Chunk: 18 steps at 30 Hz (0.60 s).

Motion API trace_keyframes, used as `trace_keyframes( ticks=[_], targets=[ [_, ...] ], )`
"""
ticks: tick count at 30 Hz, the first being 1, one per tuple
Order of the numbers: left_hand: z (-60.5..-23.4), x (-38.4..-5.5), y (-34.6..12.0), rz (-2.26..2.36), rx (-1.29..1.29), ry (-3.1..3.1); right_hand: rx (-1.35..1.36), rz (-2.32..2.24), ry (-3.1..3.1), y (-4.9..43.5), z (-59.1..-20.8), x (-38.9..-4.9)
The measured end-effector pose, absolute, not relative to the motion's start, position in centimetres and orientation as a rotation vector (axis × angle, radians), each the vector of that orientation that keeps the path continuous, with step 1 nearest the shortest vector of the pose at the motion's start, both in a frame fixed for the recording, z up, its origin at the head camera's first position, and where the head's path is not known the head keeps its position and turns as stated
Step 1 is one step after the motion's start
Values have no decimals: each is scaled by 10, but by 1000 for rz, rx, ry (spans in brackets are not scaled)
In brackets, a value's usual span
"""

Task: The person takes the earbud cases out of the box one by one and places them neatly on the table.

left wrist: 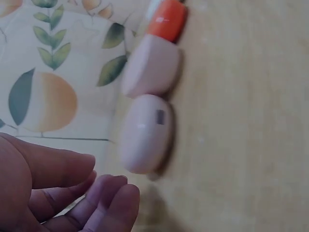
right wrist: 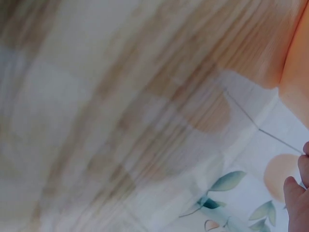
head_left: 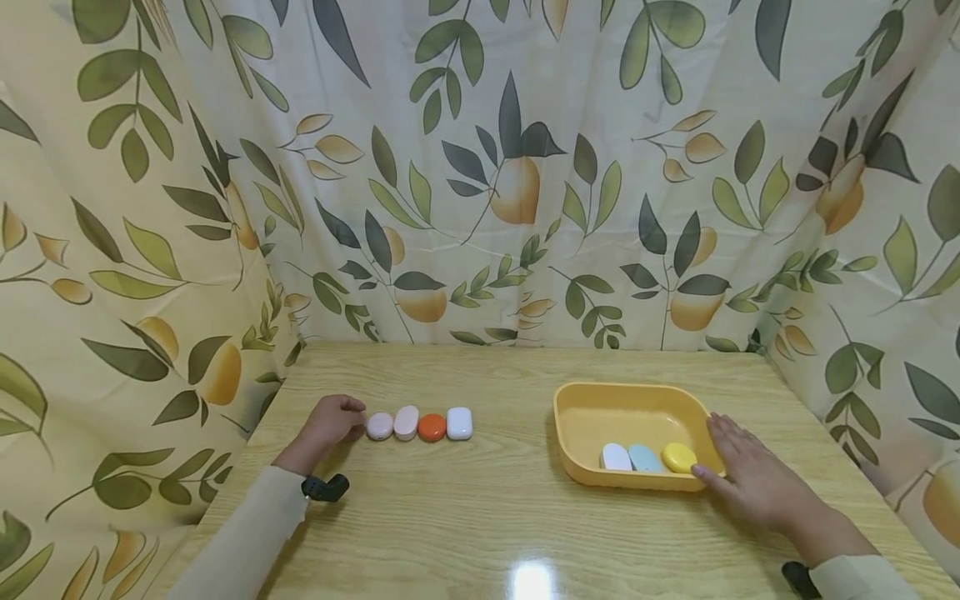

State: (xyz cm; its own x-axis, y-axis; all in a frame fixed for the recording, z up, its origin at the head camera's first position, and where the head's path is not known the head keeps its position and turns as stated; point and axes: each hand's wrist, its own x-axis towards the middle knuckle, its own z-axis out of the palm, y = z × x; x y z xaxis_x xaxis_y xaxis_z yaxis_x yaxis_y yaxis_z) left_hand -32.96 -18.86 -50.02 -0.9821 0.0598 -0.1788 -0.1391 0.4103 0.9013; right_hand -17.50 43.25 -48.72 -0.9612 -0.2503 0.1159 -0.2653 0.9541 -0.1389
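Observation:
Four-sided by nothing else, a row of small rounded cases resembling earbud cases lies at left: a pale pink round case (head_left: 379,427), a pink oval case (head_left: 407,423), an orange case (head_left: 432,427) and a white case (head_left: 460,423). Beside the row's left end is my left hand (head_left: 333,425), its fingers loosely bent; the left wrist view shows a gap between them and the pale pink case (left wrist: 146,134). My right hand (head_left: 757,479) rests with straight fingers against the right side of a yellow tray (head_left: 566,442), thumb at its near right corner.
Inside the tray, along its near wall, sit a white case (head_left: 616,457), a light blue case (head_left: 643,458) and a yellow case (head_left: 678,457). A leaf-and-fruit patterned curtain (head_left: 480,250) stands behind and beside the wooden table (head_left: 450,525).

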Motion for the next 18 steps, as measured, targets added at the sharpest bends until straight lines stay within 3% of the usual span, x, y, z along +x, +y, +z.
trace_keyframes(
  ticks=[18],
  targets=[
    [-472,-334,-160,1632,93,2399,439,182,-2964,435,-488,-175]
  ],
)
